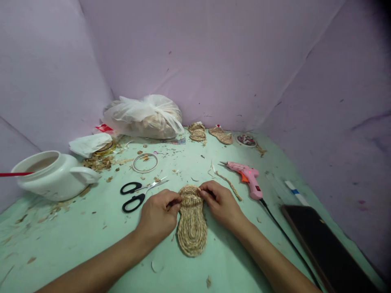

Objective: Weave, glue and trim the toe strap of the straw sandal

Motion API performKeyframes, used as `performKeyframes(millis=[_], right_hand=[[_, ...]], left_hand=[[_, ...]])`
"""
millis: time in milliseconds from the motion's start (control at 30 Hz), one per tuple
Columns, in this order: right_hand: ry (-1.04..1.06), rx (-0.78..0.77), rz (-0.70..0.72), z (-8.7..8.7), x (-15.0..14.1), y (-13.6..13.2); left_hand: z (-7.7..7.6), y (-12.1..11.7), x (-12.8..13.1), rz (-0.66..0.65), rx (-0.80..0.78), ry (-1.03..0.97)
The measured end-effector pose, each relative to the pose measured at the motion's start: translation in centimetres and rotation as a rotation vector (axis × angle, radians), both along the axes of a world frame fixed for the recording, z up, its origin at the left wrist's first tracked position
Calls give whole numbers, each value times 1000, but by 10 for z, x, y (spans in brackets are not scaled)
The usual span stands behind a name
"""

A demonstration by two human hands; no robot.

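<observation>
Between my hands a small slipper [192,228] of coiled, braided straw cord lies on the green tabletop, its rounded heel toward me and a woven strap across its far end. My left hand [163,207] pinches the strap's left edge, fingers closed. On the other side, my right hand [218,201] pinches the slipper's upper right edge with thumb and fingers. Black-handled scissors [142,194] lie partly spread just left of my left hand. Beyond my right hand rest a short braided straw cord [229,185] and a pink glue gun [247,177] with a lit red light.
A white pot [58,179] stands at left, a red stick in its mouth. Behind are a tape ring [145,162], a stuffed plastic bag [146,118], finished straw slippers [197,132] and a round dish [246,141]. A black phone-like slab [324,248] and the gun's cable [287,238] lie right.
</observation>
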State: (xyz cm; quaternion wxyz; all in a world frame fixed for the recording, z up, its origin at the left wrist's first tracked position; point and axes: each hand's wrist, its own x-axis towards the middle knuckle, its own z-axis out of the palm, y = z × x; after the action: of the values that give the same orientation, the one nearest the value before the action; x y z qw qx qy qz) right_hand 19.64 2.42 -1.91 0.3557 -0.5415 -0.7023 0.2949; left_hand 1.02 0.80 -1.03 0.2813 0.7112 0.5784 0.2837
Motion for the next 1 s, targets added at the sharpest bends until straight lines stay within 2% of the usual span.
performKeyframes(millis=[167, 267, 400, 567, 733, 833, 1000], right_hand=[[-15, -50, -105, -1, -4, 1], [118, -126, -124, -4, 0, -2], [289, -236, -193, -8, 6, -9], [298, -217, -176, -5, 3, -13], [250, -208, -194, -3, -2, -11], [251, -211, -204, -4, -4, -12], [332, -192, -214, 2, -9, -16]], left_hand=[[1, 1, -3, -29, -31, 1], [-1, 0, -6, -9, -95, -72], [-4, -2, -11, 94, -218, -195], [-2, 1, -12, 185, -241, -250], [8, 8, -9, 227, -267, -205], [13, 11, -5, 219, -306, -188], [15, 13, 2, 189, -368, -283]])
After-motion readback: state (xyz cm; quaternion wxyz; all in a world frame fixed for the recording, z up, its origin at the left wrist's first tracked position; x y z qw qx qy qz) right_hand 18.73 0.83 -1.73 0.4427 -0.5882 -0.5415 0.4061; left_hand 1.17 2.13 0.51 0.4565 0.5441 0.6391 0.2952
